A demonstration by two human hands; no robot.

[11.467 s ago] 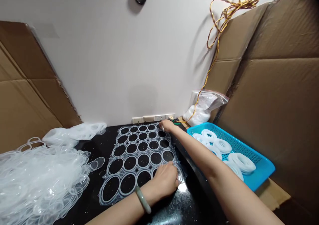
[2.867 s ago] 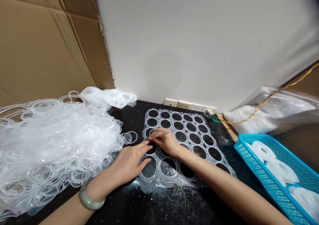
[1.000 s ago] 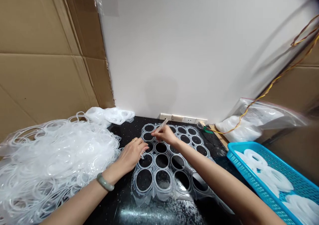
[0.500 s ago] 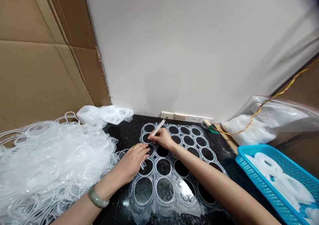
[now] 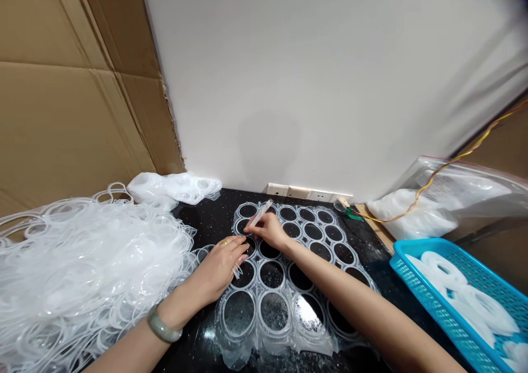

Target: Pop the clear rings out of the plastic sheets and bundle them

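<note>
A translucent plastic sheet with rows of round openings lies flat on the black speckled countertop. My right hand is closed in a pinch round a slim white pen-like tool, its lower end down at the sheet's left rows; the tip is hidden by my fingers. Beside it, my left hand rests on the sheet's left edge, fingers curled. Thin translucent plastic strips stick out from under those fingers, and the rest of them is hidden in the palm.
A big heap of translucent plastic rings covers the left side. White plastic pieces lie behind it. To the right stand a blue basket holding white rings and a clear bag. Sockets line the wall; a yellow-red wire crosses at right.
Both hands keep nearly the same place on the sheet. The white tool stays in my right hand with hardly any visible shift.
</note>
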